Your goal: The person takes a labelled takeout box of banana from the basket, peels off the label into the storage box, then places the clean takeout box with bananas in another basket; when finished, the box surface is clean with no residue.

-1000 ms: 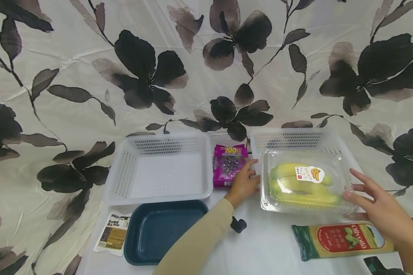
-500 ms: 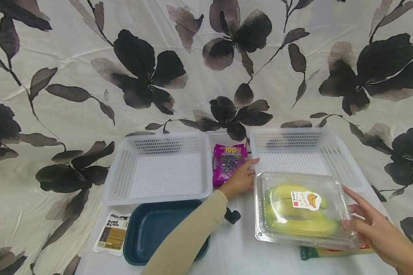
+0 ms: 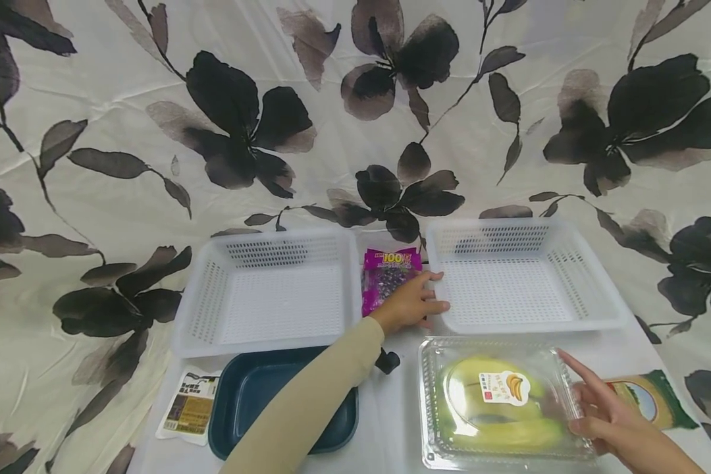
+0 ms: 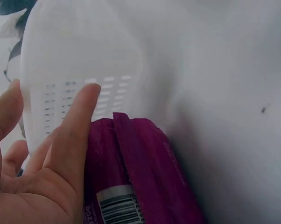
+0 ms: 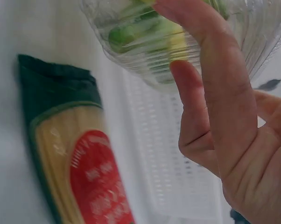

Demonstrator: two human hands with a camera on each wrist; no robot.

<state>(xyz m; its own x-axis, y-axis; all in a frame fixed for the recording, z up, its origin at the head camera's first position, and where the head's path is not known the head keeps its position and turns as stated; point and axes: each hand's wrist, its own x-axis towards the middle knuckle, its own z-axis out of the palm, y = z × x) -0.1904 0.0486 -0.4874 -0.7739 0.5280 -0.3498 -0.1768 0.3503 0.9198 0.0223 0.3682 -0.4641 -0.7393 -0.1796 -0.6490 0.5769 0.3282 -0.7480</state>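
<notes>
Fingers (image 3: pixel 575 375) of the right hand (image 3: pixel 613 421) curl round the banana box (image 3: pixel 498 401), now out of the right basket (image 3: pixel 521 276) and down at the table's near edge. Left hand (image 3: pixel 411 304) lies flat, relaxed, on that basket's rim beside the purple bag (image 3: pixel 385 280).

Left wrist view: straight fingers (image 4: pixel 75 126) rest against basket wall.

Right wrist view: the box is up off the pasta packet (image 5: pixel 80 163).

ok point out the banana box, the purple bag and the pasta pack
banana box (image 3: pixel 498 395), head view, on the lid by its sticker
purple bag (image 3: pixel 385 280), head view, middle of its front
pasta pack (image 5: pixel 80 158), right wrist view, on the red label
</notes>
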